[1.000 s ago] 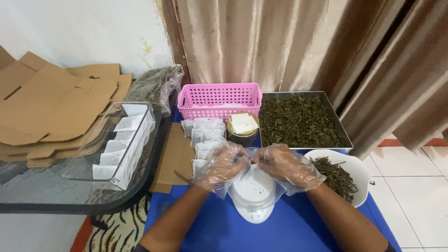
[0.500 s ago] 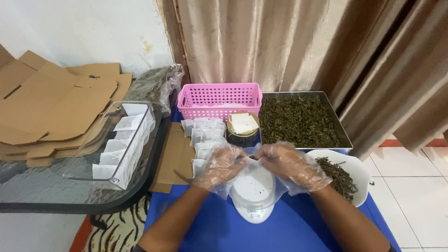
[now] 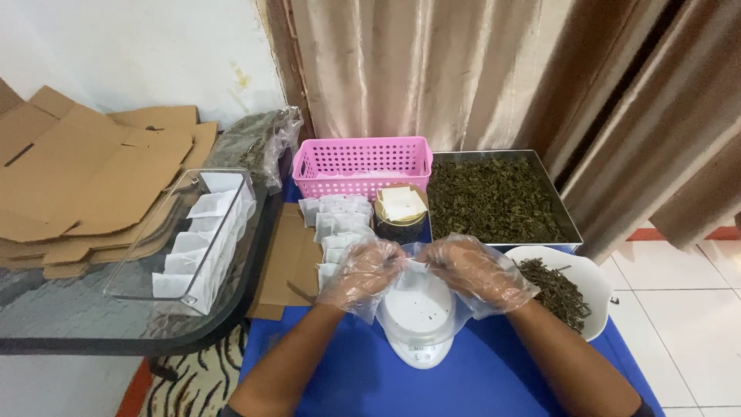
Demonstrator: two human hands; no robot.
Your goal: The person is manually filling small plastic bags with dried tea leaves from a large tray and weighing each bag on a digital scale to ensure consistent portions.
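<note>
**Plastic-gloved hands pinching a small white sachet above the scale**

Clear-gloved left hand (image 3: 363,272) and right hand (image 3: 471,269) raised just over a white round scale (image 3: 417,318), fingertips turned inward toward each other, nearly meeting. Both closed in a pinch on a small white sachet (image 3: 413,266) stretched between them; wrists low, forearms angled in from the near edge, elbows out of frame. Sachet held clear of the scale platter, a few dark specks lying on the platter below.

Blue tabletop (image 3: 478,378) open on the near side of the scale and between the forearms. Tight on the right: white bowl of dried leaves (image 3: 567,289) just beside the right wrist, close to the table's right edge, tiled floor beyond. Tight on the left too: rows of empty white sachets (image 3: 336,224) just beside the left hand, flat brown cardboard (image 3: 285,262) past them at the table's left edge.

Farther off, round dark tin with paper tags on top (image 3: 401,212), pink perforated basket (image 3: 363,166), and steel tray of dried leaves (image 3: 498,199) lined up against the beige curtain (image 3: 478,69), closing off the far side. Further left, glass table (image 3: 116,316) carrying a clear tray of white boxes (image 3: 197,239), a stack of flat cartons (image 3: 85,177) and a clear bag of leaves (image 3: 258,147).
</note>
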